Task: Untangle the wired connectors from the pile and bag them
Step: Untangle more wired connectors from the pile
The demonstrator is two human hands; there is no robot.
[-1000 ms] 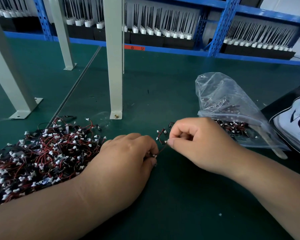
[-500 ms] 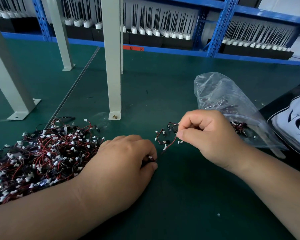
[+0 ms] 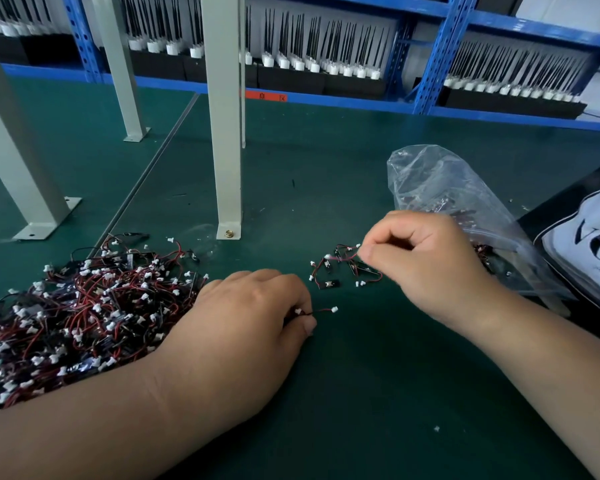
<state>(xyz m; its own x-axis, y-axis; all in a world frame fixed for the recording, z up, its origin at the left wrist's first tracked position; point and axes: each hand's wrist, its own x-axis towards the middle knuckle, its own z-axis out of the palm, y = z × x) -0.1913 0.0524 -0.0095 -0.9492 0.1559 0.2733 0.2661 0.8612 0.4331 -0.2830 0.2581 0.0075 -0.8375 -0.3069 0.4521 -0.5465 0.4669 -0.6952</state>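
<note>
Left hand [image 3: 243,327] resting low on the green table [image 3: 361,393], fingers curled, pinching one red-and-black wired connector [image 3: 321,310] with its white plug pointing right. Right hand [image 3: 426,261] just beyond, thumb and forefinger pinching a small tangled cluster [image 3: 340,268] of connectors. Big pile [image 3: 84,313] of tangled connectors to the left, touching the left hand. Clear plastic bag [image 3: 444,192] behind the right hand, some connectors inside.
</note>
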